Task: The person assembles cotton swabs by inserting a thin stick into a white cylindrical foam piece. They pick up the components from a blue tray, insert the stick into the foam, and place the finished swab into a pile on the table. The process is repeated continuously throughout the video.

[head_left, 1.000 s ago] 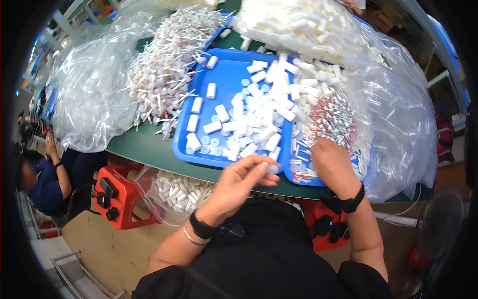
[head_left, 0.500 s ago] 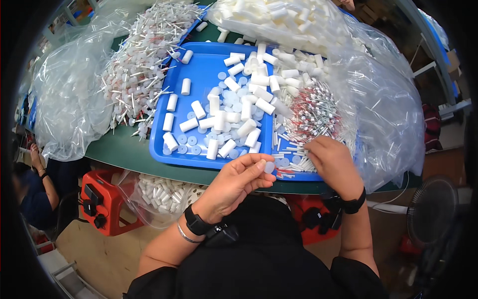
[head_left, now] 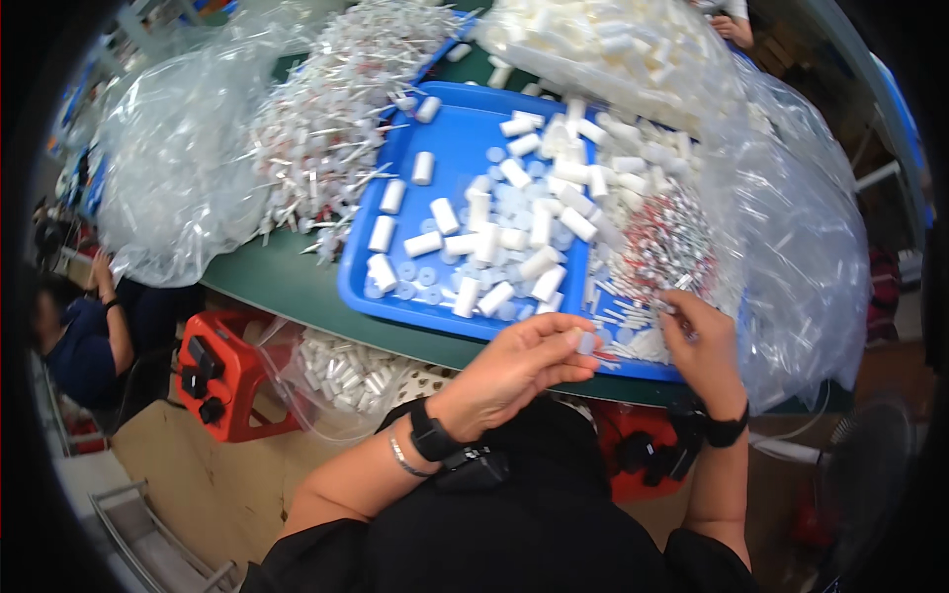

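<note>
My left hand (head_left: pixel 514 378) is closed in a pinch on a small translucent plastic disc (head_left: pixel 586 343), held over the near edge of the blue tray (head_left: pixel 435 314). My right hand (head_left: pixel 706 346) is closed too, its thumb and fingers bent together beside a heap of small red, white and metallic pieces (head_left: pixel 664 242). A tiny pale bit shows at its fingertips, too blurred to name. White foam-like cylinders (head_left: pixel 422 243) and more discs (head_left: pixel 427 276) lie in the tray, some cylinders upright, others on their sides. Short white sticks are strewn near my right fingertips.
A large pile of white-stemmed parts (head_left: pixel 326 119) lies left of the tray. Clear plastic bags (head_left: pixel 183 168) flank the green table (head_left: pixel 267 282); a bag of white cylinders (head_left: pixel 623 44) sits behind. Red stools (head_left: pixel 232 371) stand below. Another person (head_left: pixel 89 336) is at left.
The whole view has shifted, so table and tray appear farther right. My right hand has drawn back slightly from the small pieces. The disc in my left hand is turned more edge-on.
</note>
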Demonstrator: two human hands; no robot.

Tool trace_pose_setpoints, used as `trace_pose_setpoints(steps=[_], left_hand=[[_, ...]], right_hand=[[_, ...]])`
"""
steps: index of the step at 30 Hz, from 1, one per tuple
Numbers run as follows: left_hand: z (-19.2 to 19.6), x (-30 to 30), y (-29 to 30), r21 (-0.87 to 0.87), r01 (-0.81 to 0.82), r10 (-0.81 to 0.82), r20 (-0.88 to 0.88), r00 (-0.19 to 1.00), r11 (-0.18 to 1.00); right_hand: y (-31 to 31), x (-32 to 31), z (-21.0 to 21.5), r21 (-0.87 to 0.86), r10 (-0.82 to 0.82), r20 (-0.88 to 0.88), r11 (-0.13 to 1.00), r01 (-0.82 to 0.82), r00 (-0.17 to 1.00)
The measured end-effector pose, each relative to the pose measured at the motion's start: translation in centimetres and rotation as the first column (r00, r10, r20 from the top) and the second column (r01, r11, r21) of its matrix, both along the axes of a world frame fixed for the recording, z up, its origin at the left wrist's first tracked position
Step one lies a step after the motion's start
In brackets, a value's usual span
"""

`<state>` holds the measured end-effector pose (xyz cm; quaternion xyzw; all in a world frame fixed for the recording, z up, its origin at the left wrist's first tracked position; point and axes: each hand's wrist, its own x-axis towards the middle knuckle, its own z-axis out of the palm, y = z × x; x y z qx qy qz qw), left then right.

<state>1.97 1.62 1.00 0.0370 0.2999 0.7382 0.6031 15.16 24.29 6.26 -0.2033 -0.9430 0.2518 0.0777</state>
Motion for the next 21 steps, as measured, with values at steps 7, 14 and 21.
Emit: trace_pose_setpoints(steps=[7, 14, 21], left_hand=[[0.1, 0.3, 1.0, 0.039, -0.026, 0.020, 0.150, 0.988, 0.999], [-0.1, 0.4, 0.9, 0.092, 0.003, -0.020, 0.184, 0.983, 0.996], [-0.4, 0.6, 0.8, 0.101, -0.018, -0.003, 0.206, 0.978, 0.995]], right_hand=[[-3.7, 0.3, 0.5, -0.798, -0.204, -0.401, 0.557, -0.231, 0.893], [-5.7, 0.1, -0.4, -0.820, -0.176, -0.380, 0.518, -0.244, 0.908], [-6.0, -0.1, -0.4, -0.814, -0.157, -0.361, 0.534, -0.228, 0.919]])
